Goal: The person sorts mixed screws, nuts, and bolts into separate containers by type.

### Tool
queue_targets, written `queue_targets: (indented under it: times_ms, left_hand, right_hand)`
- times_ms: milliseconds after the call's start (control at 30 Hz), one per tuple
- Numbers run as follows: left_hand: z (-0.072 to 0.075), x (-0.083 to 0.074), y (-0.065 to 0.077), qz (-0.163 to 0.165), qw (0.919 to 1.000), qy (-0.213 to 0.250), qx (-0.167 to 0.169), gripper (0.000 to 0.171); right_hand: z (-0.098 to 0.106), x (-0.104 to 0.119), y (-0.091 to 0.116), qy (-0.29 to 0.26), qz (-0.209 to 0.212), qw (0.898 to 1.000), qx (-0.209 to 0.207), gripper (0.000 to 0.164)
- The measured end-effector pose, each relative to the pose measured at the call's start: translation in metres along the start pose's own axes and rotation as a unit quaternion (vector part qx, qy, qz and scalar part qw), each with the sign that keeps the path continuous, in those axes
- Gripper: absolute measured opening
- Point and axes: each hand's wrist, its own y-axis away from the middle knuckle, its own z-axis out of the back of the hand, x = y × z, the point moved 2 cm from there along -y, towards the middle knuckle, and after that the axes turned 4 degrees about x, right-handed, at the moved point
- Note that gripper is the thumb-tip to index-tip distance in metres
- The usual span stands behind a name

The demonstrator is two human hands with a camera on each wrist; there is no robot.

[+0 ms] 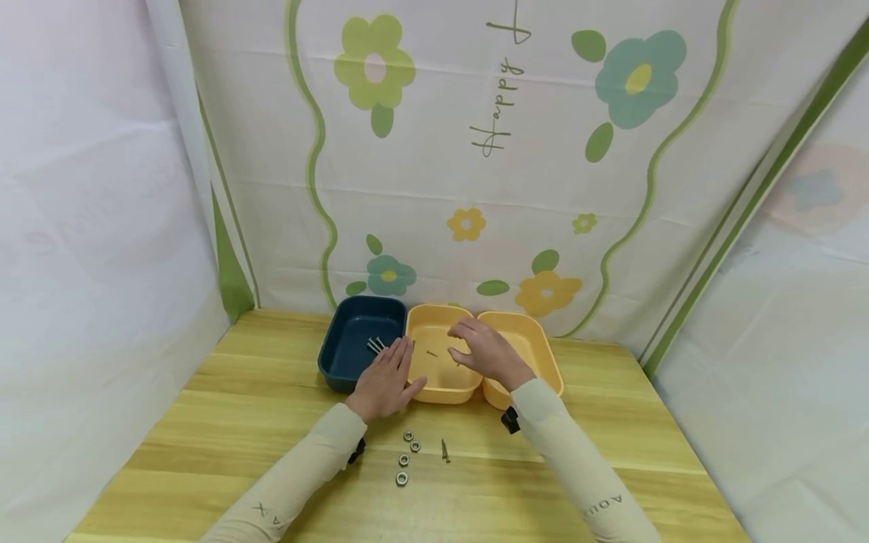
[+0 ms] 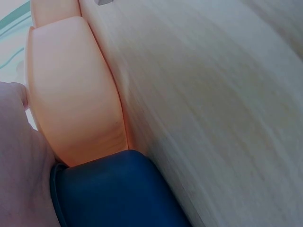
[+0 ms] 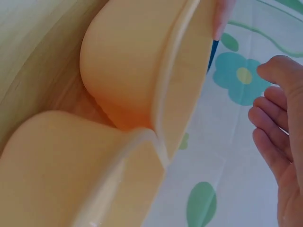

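Note:
My left hand lies with straight fingers over the meeting rims of the navy tray and the middle yellow tray. It covers part of a few long screws inside the navy tray. In the left wrist view, that hand is right beside both tray rims. Over the middle yellow tray hovers my right hand, thumb and loosely bent fingers apart. Small screws lie below it in that tray. The right wrist view shows nothing between the fingers of this hand.
At the right of the row stands a second yellow tray, partly behind the right forearm. Several hex nuts and small screws lie on the wooden table in front. A flowered cloth hangs close behind the trays.

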Motion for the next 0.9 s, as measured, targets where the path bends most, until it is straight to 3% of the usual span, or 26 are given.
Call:
queue_targets:
  times_ms: [433, 633, 900]
  left_hand:
    - [-0.004, 0.002, 0.000, -0.013, 0.9996, 0.018, -0.018, 0.082]
    - [-0.003, 0.001, 0.002, -0.005, 0.9999, 0.001, -0.009, 0.083]
    - [0.000, 0.000, 0.001, -0.006, 0.9999, 0.003, -0.014, 0.083]
  right_hand:
    - [0.024, 0.018, 0.023, -0.036, 0.025, 0.995, 0.087, 0.030]
    - [0.025, 0.028, 0.037, -0.037, 0.023, 0.992, 0.118, 0.034]
    - [0.018, 0.045, 0.054, -0.048, 0.063, 0.988, 0.133, 0.036]
